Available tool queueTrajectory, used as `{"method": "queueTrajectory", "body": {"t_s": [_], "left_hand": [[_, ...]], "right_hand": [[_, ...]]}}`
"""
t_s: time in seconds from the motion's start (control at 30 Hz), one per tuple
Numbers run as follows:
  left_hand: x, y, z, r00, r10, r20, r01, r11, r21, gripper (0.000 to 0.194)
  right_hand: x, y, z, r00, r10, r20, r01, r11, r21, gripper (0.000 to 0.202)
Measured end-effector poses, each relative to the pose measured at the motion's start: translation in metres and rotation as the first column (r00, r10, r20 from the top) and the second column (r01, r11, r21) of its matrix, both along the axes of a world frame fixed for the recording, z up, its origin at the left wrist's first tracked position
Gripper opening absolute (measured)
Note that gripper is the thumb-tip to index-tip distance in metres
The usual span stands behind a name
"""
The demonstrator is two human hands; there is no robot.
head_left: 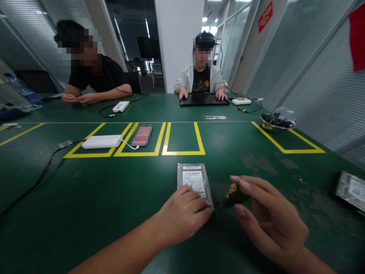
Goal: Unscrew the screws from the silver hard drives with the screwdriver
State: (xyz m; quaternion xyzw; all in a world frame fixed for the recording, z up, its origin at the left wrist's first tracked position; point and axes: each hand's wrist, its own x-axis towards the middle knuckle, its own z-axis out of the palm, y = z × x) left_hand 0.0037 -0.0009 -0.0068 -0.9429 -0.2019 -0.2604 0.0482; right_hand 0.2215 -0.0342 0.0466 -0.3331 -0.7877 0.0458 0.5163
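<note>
A silver hard drive with a white label lies on the green table, its near end covered by my left hand. The fingers of that hand are curled over the drive and press on it. My right hand grips a screwdriver with a black and yellow handle between thumb and fingers. The thin shaft points left, and its tip meets the drive's near right corner beside my left fingertips. Whether the tip sits on a screw is too small to tell.
Another hard drive lies at the right edge. Yellow tape outlines cross the table, with a white power bank and a phone on them. A bowl stands back right. Two people sit opposite, one touching a black laptop.
</note>
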Motion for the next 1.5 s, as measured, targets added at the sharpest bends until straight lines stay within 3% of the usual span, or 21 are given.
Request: {"method": "queueTrajectory", "body": {"t_s": [0.13, 0.33, 0.53, 0.73, 0.93, 1.23, 1.5], "left_hand": [[0.0004, -0.0019, 0.0005, 1.0, 0.023, 0.003, -0.023, 1.0, 0.013, 0.008], [-0.0015, -0.0011, 0.001, 1.0, 0.005, 0.0, -0.005, 1.0, 0.002, 0.013], [-0.0009, -0.0018, 0.0015, 1.0, 0.007, 0.004, -0.007, 1.0, -0.009, 0.012], [-0.0012, -0.0022, 0.0015, 1.0, 0.001, 0.007, -0.001, 1.0, -0.024, 0.014], [-0.0008, -0.0029, 0.002, 1.0, 0.015, -0.001, -0.015, 1.0, -0.009, 0.013], [-0.0006, -0.0024, 0.0046, 1.0, 0.008, 0.011, -0.007, 0.999, -0.032, 0.014], [-0.0006, -0.0028, 0.0035, 1.0, 0.01, -0.006, -0.01, 0.999, -0.036, 0.015]], "right_hand": [[0.0008, 0.0003, -0.0022, 0.999, -0.032, -0.034, 0.032, 0.999, 0.009, 0.065], [0.0016, 0.0003, -0.0031, 0.994, 0.099, -0.046, -0.1, 0.995, -0.03, 0.061], [0.0013, -0.0002, -0.0014, 1.0, -0.007, -0.028, 0.006, 1.0, -0.014, 0.06], [-0.0009, 0.0, 0.0005, 0.998, 0.045, -0.051, -0.048, 0.997, -0.052, 0.06], [-0.0004, 0.0009, -0.0014, 0.999, 0.017, -0.046, -0.02, 0.998, -0.053, 0.062], [0.0063, -0.0005, 0.0008, 0.996, 0.088, 0.007, -0.086, 0.99, -0.113, 0.057], [0.0024, 0.0026, 0.0023, 0.983, 0.159, -0.095, -0.169, 0.979, -0.114, 0.059]]}}
